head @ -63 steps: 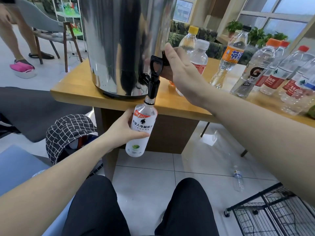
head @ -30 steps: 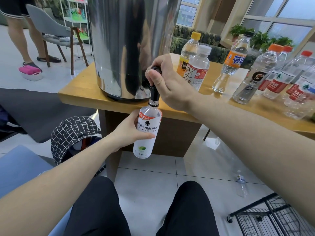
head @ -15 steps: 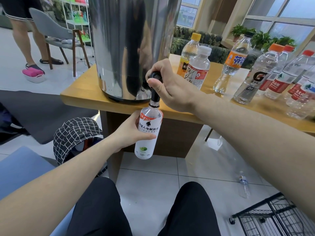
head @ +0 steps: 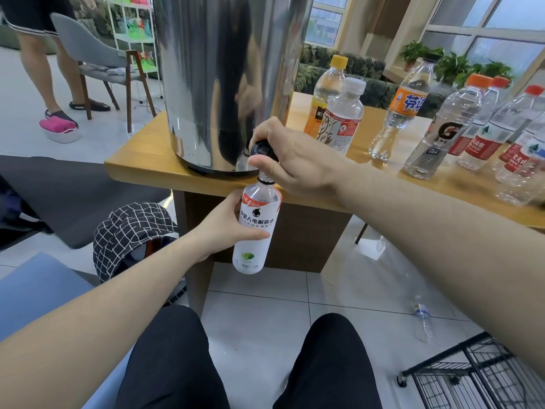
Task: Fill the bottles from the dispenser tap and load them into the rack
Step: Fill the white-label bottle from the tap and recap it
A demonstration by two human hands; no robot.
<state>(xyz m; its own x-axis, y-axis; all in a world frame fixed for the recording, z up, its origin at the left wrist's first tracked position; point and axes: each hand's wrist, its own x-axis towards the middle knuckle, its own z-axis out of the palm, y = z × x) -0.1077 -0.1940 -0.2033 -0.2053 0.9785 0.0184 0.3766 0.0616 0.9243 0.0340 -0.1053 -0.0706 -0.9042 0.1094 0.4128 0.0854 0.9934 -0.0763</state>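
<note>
Steel fills the top centre of the frame: the big dispenser point(head: 224, 81) sits at the near corner of the wooden table point(head: 141, 169), so its tap point(head: 263, 149) overhangs the edge and leaves room underneath. Your left hand point(head: 224, 228) wraps round the white-labelled bottle point(head: 256, 228) in mid-frame, holding it upright with the neck right under the spout, so the water should drop straight in. Your right hand point(head: 295, 160) curls over the black tap handle, fingers closed on it, thumb on the near side. How full the bottle is, you can't tell; the label hides the level and no stream shows. Right of the dispenser, a row of capped bottles point(head: 424, 119) waits on the table, clear ones mostly, looking empty or nearly so. One small bottle point(head: 422, 318) lies on the floor tiles at lower right. The black wire rack point(head: 477, 376) stands in the bottom right corner, close by for loading.
</note>
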